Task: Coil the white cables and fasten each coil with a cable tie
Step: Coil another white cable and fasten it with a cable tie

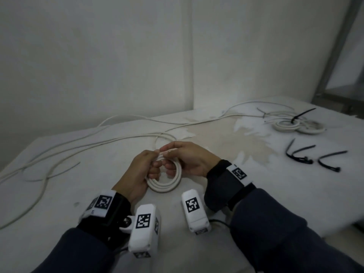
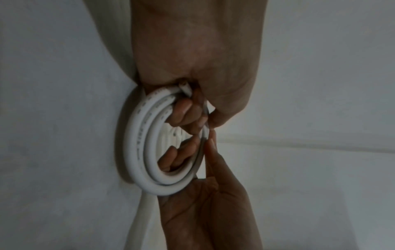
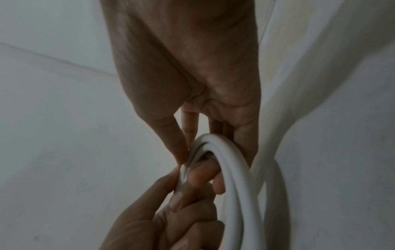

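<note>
Head view: both hands point(image 1: 167, 164) curled round coil point(image 1: 167, 186).

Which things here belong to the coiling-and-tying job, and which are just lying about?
Part of the job:
- white coil, gripped by left hand and right hand
- loose white cables trailing across the table
- spare black cable ties
- finished coils, one with a black tie

Just lying about:
- metal frame at far right
- wall
</note>
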Demonstrator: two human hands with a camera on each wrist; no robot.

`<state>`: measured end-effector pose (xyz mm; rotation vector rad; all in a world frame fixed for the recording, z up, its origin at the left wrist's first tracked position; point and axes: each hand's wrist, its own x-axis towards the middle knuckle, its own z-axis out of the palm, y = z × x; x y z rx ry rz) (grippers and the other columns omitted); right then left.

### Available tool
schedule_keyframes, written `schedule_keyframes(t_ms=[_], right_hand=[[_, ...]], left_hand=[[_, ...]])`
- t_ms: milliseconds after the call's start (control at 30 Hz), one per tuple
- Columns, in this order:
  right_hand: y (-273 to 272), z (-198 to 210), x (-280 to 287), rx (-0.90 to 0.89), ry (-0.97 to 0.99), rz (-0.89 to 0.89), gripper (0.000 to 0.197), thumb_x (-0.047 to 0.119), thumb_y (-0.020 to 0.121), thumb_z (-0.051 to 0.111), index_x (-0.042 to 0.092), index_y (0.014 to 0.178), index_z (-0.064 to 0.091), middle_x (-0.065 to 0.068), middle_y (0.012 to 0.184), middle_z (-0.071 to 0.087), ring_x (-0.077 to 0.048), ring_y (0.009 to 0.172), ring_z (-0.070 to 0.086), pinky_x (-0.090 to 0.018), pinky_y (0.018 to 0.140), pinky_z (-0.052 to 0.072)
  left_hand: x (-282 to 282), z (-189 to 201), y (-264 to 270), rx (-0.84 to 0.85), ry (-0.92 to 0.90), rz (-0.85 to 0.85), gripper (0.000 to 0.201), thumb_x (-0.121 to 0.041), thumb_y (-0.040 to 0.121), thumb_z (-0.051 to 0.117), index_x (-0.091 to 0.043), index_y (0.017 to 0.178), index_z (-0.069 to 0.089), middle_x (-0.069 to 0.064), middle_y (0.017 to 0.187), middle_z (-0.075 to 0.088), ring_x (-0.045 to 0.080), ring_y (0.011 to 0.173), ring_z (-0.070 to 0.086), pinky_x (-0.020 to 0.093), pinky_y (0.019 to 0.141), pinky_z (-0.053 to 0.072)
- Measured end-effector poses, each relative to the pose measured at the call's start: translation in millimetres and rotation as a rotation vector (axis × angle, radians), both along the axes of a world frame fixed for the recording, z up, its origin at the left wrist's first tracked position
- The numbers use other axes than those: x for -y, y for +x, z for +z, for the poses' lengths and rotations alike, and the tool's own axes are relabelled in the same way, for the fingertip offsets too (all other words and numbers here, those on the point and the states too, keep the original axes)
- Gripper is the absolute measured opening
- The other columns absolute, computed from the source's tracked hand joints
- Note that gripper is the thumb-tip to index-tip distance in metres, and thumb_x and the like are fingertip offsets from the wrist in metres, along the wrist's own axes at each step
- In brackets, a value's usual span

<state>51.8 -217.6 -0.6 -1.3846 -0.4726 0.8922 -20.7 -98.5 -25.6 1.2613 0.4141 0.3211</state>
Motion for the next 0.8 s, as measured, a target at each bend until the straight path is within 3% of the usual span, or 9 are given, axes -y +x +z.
schedule_keyframes(t_ms=[167,267,333,433,533,633,800], right_hand=[[32.4,7.4,70.2,0.114,-0.129,-0.177,0.013,0.002,0.092,0.058,0.011,0.092,0.067,-0.01,0.069,0.065,-0.018,0.057,0.058,-0.028,0.058,0.053],[59.9,5.2,121.3,0.382,-0.278,-0.514,0.021,0.004,0.087,0.06,0.019,0.081,0.072,-0.004,0.077,0.066,-0.019,0.072,0.06,-0.024,0.058,0.048],[81.3,2.3,161.8,0.511,-0.33,-0.766,0.026,0.005,0.083,0.061,0.024,0.069,0.071,0.001,0.073,0.066,-0.022,0.077,0.061,-0.028,0.064,0.048],[110.6,-6.8,219.6,0.595,-0.593,-0.988,0.013,0.012,0.082,0.062,0.014,0.08,0.074,-0.009,0.086,0.071,-0.029,0.089,0.064,-0.037,0.082,0.053],[127.1,-17.9,258.6,0.501,-0.843,-1.012,0.018,0.012,0.082,0.061,0.004,0.095,0.071,-0.014,0.096,0.07,-0.032,0.094,0.064,-0.033,0.082,0.052],[134.9,-24.2,272.4,0.455,-0.895,-0.978,0.02,0.008,0.081,0.065,0.0,0.099,0.069,-0.017,0.099,0.069,-0.031,0.091,0.063,-0.028,0.071,0.045],[134.8,-22.5,269.1,0.459,-0.952,-0.991,0.018,0.012,0.084,0.065,0.001,0.097,0.069,-0.015,0.1,0.068,-0.028,0.084,0.058,-0.026,0.069,0.041]], left_hand=[[65.3,-1.2,52.0,0.004,0.046,-0.106,0.022,-0.01,0.099,0.041,-0.014,0.077,0.041,-0.004,0.047,0.037,0.002,0.033,0.024,0.012,0.03,0.019],[99.5,-2.3,75.4,-0.003,0.117,-0.126,0.021,-0.013,0.099,0.047,-0.014,0.078,0.044,-0.001,0.052,0.037,0.003,0.033,0.026,0.013,0.033,0.022],[112.4,-3.8,85.2,0.002,0.134,-0.129,0.023,-0.015,0.099,0.049,-0.013,0.077,0.043,0.001,0.055,0.037,0.004,0.032,0.028,0.014,0.034,0.023],[117.5,-5.9,92.8,-0.003,0.162,-0.122,0.023,-0.017,0.099,0.05,-0.013,0.077,0.044,0.002,0.057,0.039,0.004,0.033,0.03,0.015,0.034,0.025],[116.8,-7.2,94.5,-0.006,0.164,-0.117,0.022,-0.017,0.099,0.05,-0.013,0.078,0.044,0.003,0.058,0.039,0.004,0.033,0.03,0.015,0.034,0.024],[115.4,-8.1,94.3,0.002,0.149,-0.118,0.021,-0.016,0.099,0.049,-0.013,0.079,0.044,0.004,0.059,0.038,0.004,0.033,0.028,0.013,0.034,0.023],[113.4,-8.1,92.9,0.011,0.126,-0.125,0.022,-0.015,0.099,0.048,-0.014,0.078,0.043,0.003,0.058,0.036,0.004,0.033,0.027,0.014,0.033,0.022]])
